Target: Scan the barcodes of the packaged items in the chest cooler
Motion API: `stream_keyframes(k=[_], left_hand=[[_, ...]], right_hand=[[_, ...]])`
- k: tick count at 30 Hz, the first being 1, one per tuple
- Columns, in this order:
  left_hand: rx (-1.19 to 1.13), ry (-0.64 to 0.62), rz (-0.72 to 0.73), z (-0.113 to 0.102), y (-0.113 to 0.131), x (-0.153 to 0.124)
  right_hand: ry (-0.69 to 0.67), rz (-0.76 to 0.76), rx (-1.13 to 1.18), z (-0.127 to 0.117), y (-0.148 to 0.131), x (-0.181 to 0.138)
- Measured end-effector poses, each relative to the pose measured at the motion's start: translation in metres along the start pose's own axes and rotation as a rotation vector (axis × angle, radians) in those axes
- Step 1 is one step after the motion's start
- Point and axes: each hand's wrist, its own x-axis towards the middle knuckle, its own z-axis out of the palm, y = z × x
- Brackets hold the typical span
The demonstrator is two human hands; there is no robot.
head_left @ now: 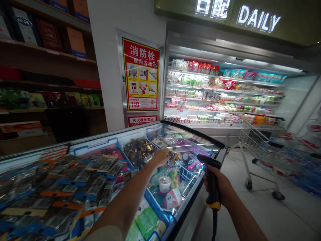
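Observation:
My left hand [161, 156] reaches into an open chest freezer [190, 195], fingers closed around a small packaged item [173, 155] above a white wire basket [187, 174]. What the item is I cannot make out. My right hand [220, 189] grips the handle of a black barcode scanner [212, 180] with a yellow base, its head pointing left toward the freezer. A cable hangs from the scanner. Ice-cream tubs and bright packs [169, 187] lie under my left forearm.
Dark wrapped packs [62, 190] fill the freezer's left side. A shopping trolley [263, 147] stands on the tiled floor at right. Behind is a lit refrigerated shelf wall [220, 97], a red fire-hydrant poster [140, 78], and wooden shelves [45, 57] at left.

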Motion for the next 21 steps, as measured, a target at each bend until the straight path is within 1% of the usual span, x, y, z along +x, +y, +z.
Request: stream_keyframes(k=[1, 3, 6, 7, 8, 10, 11, 12, 15, 17, 19, 21], left_hand=[[0.023, 0.007, -0.007, -0.007, -0.008, -0.011], [0.068, 0.061, -0.086, -0.019, -0.019, -0.03], [0.084, 0.218, -0.298, -0.032, -0.019, -0.047], [0.077, 0.228, -0.377, -0.034, -0.015, -0.05], [0.072, 0.2, -0.448, -0.035, -0.011, -0.053], [0.084, 0.081, -0.542, -0.033, 0.0, -0.058], [0.099, 0.03, -0.55, -0.032, 0.004, -0.061], [0.117, 0.005, -0.522, -0.031, 0.008, -0.064], [0.104, 0.005, -0.357, -0.028, 0.013, -0.072], [0.012, 0.003, -0.319, -0.027, 0.012, -0.075], [-0.067, 0.076, -0.394, -0.026, 0.009, -0.076], [-0.106, 0.193, -0.514, -0.023, 0.005, -0.077]], right_hand=[[-0.019, 0.0, -0.009, 0.006, 0.002, -0.003], [-0.049, -0.002, -0.031, 0.018, 0.006, -0.009], [-0.074, -0.007, -0.057, 0.033, 0.01, -0.021], [-0.078, -0.007, -0.064, 0.037, 0.011, -0.025], [-0.081, -0.004, -0.071, 0.04, 0.011, -0.029], [-0.08, 0.003, -0.088, 0.044, 0.012, -0.036], [-0.078, 0.005, -0.096, 0.045, 0.012, -0.039], [-0.077, 0.002, -0.102, 0.046, 0.012, -0.042], [-0.08, -0.009, -0.117, 0.048, 0.013, -0.049], [-0.085, -0.005, -0.135, 0.051, 0.014, -0.053], [-0.09, 0.004, -0.155, 0.055, 0.016, -0.057], [-0.099, 0.012, -0.17, 0.059, 0.018, -0.062]])
